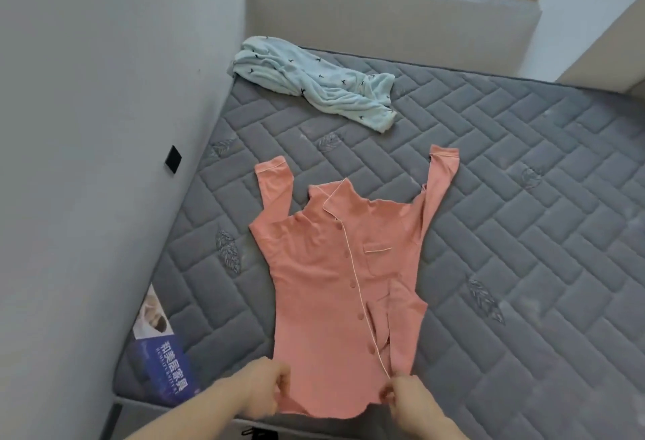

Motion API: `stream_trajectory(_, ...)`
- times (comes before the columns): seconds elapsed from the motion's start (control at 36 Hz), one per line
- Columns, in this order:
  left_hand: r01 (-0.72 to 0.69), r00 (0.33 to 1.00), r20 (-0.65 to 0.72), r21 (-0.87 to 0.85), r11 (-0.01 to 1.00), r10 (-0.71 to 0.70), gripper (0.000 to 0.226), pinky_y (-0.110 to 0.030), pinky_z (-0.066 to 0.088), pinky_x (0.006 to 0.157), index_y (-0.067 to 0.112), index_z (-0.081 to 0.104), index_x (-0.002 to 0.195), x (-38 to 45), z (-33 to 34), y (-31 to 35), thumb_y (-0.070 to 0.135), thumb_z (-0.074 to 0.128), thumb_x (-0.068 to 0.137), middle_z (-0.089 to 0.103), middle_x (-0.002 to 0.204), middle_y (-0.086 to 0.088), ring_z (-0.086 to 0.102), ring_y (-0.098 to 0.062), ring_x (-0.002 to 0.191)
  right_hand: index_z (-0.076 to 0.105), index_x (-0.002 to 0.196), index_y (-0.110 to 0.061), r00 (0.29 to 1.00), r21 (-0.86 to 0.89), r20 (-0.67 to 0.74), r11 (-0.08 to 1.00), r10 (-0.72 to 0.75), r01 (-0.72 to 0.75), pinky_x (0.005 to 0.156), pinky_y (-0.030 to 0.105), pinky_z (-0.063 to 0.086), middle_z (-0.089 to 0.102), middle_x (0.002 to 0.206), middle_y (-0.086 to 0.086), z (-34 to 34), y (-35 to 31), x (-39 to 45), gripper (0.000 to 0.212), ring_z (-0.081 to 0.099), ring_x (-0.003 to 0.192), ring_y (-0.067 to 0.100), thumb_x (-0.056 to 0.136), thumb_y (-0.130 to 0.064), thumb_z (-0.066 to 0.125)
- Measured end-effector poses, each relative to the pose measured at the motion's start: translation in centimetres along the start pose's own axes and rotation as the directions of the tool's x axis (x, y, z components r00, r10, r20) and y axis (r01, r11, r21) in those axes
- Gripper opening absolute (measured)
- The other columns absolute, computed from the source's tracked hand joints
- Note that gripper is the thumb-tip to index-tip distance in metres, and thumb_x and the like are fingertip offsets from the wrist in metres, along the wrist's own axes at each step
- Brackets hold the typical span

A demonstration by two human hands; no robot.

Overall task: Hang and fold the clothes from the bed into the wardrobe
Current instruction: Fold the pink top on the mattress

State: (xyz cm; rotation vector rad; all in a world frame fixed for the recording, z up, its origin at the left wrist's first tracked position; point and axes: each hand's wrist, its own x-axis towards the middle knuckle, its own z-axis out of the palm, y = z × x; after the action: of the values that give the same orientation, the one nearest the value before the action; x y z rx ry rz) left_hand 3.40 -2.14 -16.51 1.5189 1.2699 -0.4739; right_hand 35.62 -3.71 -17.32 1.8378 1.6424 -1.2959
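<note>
Salmon-pink cotton-like cloth: a buttoned pyjama shirt [335, 282] lies face up on the grey quilted mattress of the bed [523, 195], collar away from the viewer, both sleeves angled upward, the right front panel creased near the hem. Head view. The left hand [268, 392] pinches the hem at its left corner, fingers curled into the fabric; the right hand [405, 396] pinches the hem at the right, beside the piped button edge. The shirt looks light, limp and non-slippery; it should drape and wrinkle rather than hold shape, so hem corners and shoulder seams are the sensible places to take hold for folding. Beyond it, near the head of the bed and well apart, a crumpled pale-blue fleece garment [314, 83] with small dark marks waits. A printed label [164, 352] sits at the mattress's near-left corner. No wardrobe, hanger or container is visible; a ledge [279, 3] behind the bed carries indistinct items.
</note>
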Motion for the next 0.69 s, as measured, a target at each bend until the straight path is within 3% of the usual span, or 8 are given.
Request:
stream_trajectory(0.06, 0.049, 0.999, -0.007, -0.016, 0.999, -0.049, 0.024, -0.024, 0.045, 0.074, 0.037, 0.057, 0.093, 1.2, -0.7, -0.3, 0.020, 0.058, 0.076, 0.064, 0.099, 0.008, 0.061, -0.015, 0.092, 0.070, 0.124, -0.029, 0.992, -0.005, 0.083, 0.995, 0.097, -0.097, 0.096, 0.013, 0.041, 0.058, 0.136, 0.007, -1.1, -0.6, 0.8, 0.034, 0.057, 0.101, 0.014, 0.097, -0.022, 0.050)
stream_trajectory(0.11, 0.094, 0.993, -0.073, -0.053, 0.994, -0.097, 0.025, -0.017, 0.042, 0.074, 0.036, 0.058, 0.094, 2.5, -2.1, -0.4, 0.016, 0.056, 0.078, 0.066, 0.106, 0.009, 0.061, -0.011, 0.097, 0.072, 0.118, -0.029, 0.995, -0.017, 0.078, 0.998, 0.064, -0.063, 0.094, 0.020, 0.044, 0.064, 0.130, 0.005, -2.6, -1.2, 1.4, 0.034, 0.062, 0.113, 0.019, 0.093, -0.026, 0.050)
stream_trajectory(0.19, 0.142, 0.955, -0.242, -0.135, 0.981, -0.171, 0.019, -0.018, 0.043, 0.080, 0.034, 0.057, 0.094, 5.0, -5.2, -1.3, 0.020, 0.060, 0.082, 0.063, 0.103, 0.011, 0.059, -0.009, 0.098, 0.073, 0.113, -0.023, 1.000, -0.013, 0.017, 1.000, -0.010, 0.011, 0.089, 0.026, 0.048, 0.069, 0.117, 0.002, -4.8, -1.7, 3.7, 0.036, 0.065, 0.110, 0.022, 0.088, -0.018, 0.048)
stream_trajectory(0.36, 0.154, 0.790, -0.497, -0.405, 0.901, -0.358, 0.018, -0.028, 0.044, 0.087, 0.024, 0.063, 0.101, 12.4, -11.9, -4.5, 0.021, 0.071, 0.085, 0.067, 0.115, 0.000, 0.060, -0.016, 0.103, 0.059, 0.132, -0.023, 0.989, 0.051, -0.117, 0.994, -0.086, 0.093, 0.099, 0.026, 0.043, 0.058, 0.131, -0.002, -8.1, -4.0, 11.9, 0.040, 0.058, 0.121, 0.016, 0.092, -0.021, 0.057)
stream_trajectory(0.47, 0.146, 0.707, -0.551, -0.500, 0.854, -0.443, 0.039, -0.034, 0.045, 0.088, 0.014, 0.059, 0.119, 17.3, -15.6, -6.9, 0.023, 0.073, 0.083, 0.054, 0.130, -0.010, 0.059, -0.026, 0.109, 0.050, 0.138, -0.029, 0.967, 0.076, -0.216, 0.985, -0.133, 0.152, 0.095, 0.022, 0.042, 0.050, 0.136, -0.007, -8.2, -5.5, 17.6, 0.049, 0.055, 0.118, 0.011, 0.091, -0.020, 0.060)
stream_trajectory(0.56, 0.203, 0.711, -0.599, -0.326, 0.923, -0.368, 0.062, -0.042, 0.047, 0.091, 0.015, 0.043, 0.141, 20.7, -17.9, -9.2, 0.016, 0.066, 0.083, 0.033, 0.144, -0.009, 0.055, -0.035, 0.118, 0.047, 0.142, -0.025, 0.958, 0.064, -0.260, 0.988, -0.121, 0.142, 0.098, 0.025, 0.040, 0.048, 0.138, -0.005, -6.9, -5.9, 22.3, 0.050, 0.051, 0.128, 0.016, 0.094, -0.021, 0.058)
stream_trajectory(0.69, 0.287, 0.758, -0.616, 0.022, 0.958, -0.213, 0.087, -0.049, 0.052, 0.091, 0.029, 0.029, 0.154, 25.2, -20.5, -11.8, 0.004, 0.066, 0.079, 0.013, 0.156, -0.001, 0.036, -0.032, 0.132, 0.054, 0.129, -0.022, 0.935, 0.102, -0.355, 0.995, 0.022, 0.016, 0.100, 0.036, 0.044, 0.050, 0.126, 0.000, -4.5, -3.9, 25.7, 0.042, 0.053, 0.120, 0.024, 0.090, -0.029, 0.067)
